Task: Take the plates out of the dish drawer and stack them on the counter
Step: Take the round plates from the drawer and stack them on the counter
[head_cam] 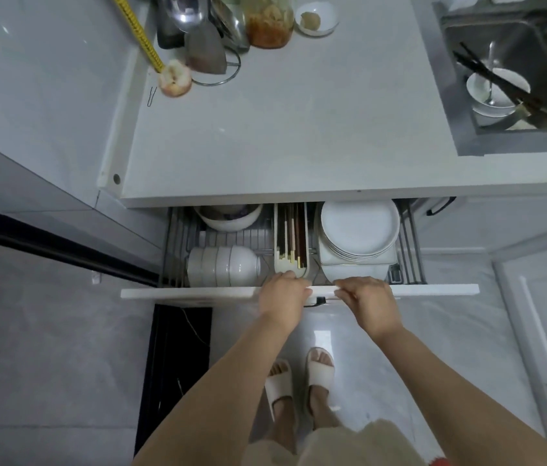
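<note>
While the dish drawer point(299, 290) stands pulled out under the surface point(299, 129), both hands curl over its white front edge; the left hand point(284, 295) grips near the chopstick tray point(291, 242), the right hand point(368, 302) just beside it; the plates point(359, 228) sit stacked in the drawer's right compartment, bowls point(223, 270) on the left.

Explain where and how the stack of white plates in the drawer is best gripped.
Grip the stack of white plates by the rims on its left and right sides, coming from above. They lie nearly flat and overlapped in the drawer, tops exposed; the counter overhangs their far edge.
</note>
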`<state>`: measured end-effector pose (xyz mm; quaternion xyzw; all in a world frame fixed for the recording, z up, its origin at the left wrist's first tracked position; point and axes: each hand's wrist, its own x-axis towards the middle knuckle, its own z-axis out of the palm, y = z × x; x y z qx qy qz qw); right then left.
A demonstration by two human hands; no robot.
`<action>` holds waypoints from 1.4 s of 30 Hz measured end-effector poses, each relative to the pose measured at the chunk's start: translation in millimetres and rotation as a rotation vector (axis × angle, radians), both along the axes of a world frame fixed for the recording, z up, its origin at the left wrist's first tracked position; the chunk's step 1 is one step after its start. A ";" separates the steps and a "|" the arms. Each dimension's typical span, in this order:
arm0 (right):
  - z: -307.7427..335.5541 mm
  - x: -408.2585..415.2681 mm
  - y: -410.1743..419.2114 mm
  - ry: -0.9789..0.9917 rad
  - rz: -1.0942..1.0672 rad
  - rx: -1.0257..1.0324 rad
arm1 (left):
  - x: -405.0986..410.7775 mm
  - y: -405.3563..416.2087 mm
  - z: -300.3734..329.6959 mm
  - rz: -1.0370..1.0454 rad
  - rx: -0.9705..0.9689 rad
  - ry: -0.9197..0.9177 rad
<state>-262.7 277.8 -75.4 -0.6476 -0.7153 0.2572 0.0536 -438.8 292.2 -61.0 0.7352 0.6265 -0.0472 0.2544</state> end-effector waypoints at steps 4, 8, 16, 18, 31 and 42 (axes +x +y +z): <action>-2.0 1.5 -19.3 0.024 -0.030 0.061 | -2.2 -14.1 0.1 -0.024 -0.009 -0.042; -3.6 -2.3 -33.9 0.045 -0.048 0.092 | -4.8 -27.0 -1.8 -0.013 -0.007 -0.084; 2.4 -3.9 -62.5 0.036 -0.070 0.060 | -3.9 -54.2 -4.8 -0.018 0.001 -0.076; 3.2 -4.3 -69.9 0.027 -0.075 0.031 | -4.4 -61.6 -5.1 -0.020 0.007 -0.067; 6.7 3.1 -95.0 -0.057 -0.002 -0.097 | -7.9 -81.5 -6.2 -0.085 -0.085 -0.105; 7.7 44.3 -40.7 -0.087 -0.071 -0.179 | 27.7 -38.1 -7.2 -0.015 -0.153 -0.102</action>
